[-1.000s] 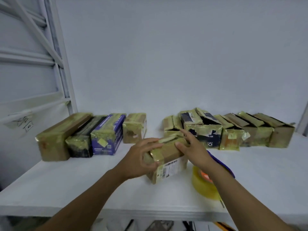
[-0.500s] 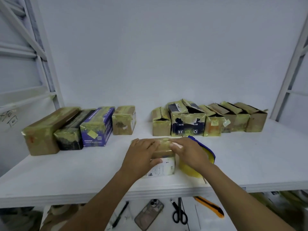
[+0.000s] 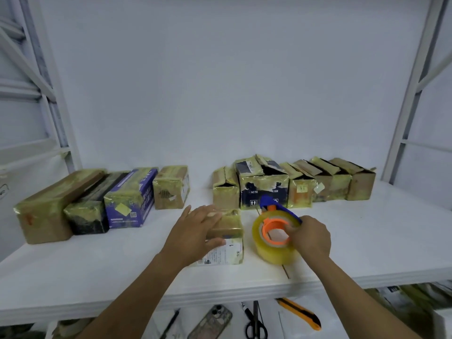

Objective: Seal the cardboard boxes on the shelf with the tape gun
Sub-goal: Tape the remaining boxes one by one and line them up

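Right hand (image 3: 309, 238) has shifted off the small tape-wrapped cardboard box (image 3: 231, 232) to grip the blue-orange tape gun (image 3: 270, 250); the flat left hand (image 3: 195, 228) should pin the box while taping.

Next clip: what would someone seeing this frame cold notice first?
The tape gun, yellow roll on an orange hub, stands out at the front of the white shelf, gripped by the right hand. Just left of it the left hand lies flat on a small box. Behind, boxes with raised flaps line the right, taped boxes the left.
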